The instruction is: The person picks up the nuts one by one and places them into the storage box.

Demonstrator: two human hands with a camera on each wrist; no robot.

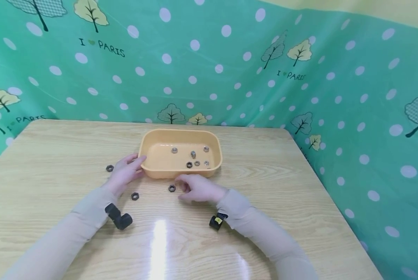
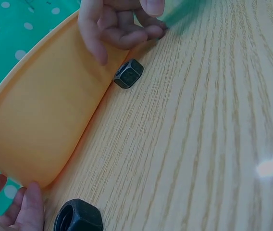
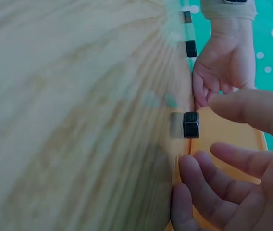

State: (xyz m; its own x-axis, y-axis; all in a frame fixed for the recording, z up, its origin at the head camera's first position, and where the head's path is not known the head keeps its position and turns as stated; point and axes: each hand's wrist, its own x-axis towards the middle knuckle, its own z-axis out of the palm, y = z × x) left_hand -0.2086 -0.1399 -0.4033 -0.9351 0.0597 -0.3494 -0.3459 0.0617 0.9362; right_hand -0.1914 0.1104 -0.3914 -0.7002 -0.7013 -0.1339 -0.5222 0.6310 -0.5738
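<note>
A pale orange plastic tray (image 1: 179,174) stands on the table with several hex nuts in it, some silvery and one dark. At its left end my left hand (image 1: 126,171) touches the wall and rim with extended fingers. My right hand (image 1: 198,188) is low in front of the tray, fingers loosely bent and thumb apart. Just left of its fingertips lies a dark hex nut (image 1: 172,188), which the right wrist view shows before the spread thumb and fingers, not held. Another dark nut (image 1: 135,196) lies near my left wrist.
A third dark nut (image 1: 109,168) lies left of my left hand. The wood-grain table (image 1: 286,186) is bordered at the back and right by a green dotted cloth (image 1: 226,70). Both wrists carry small black devices (image 1: 119,217).
</note>
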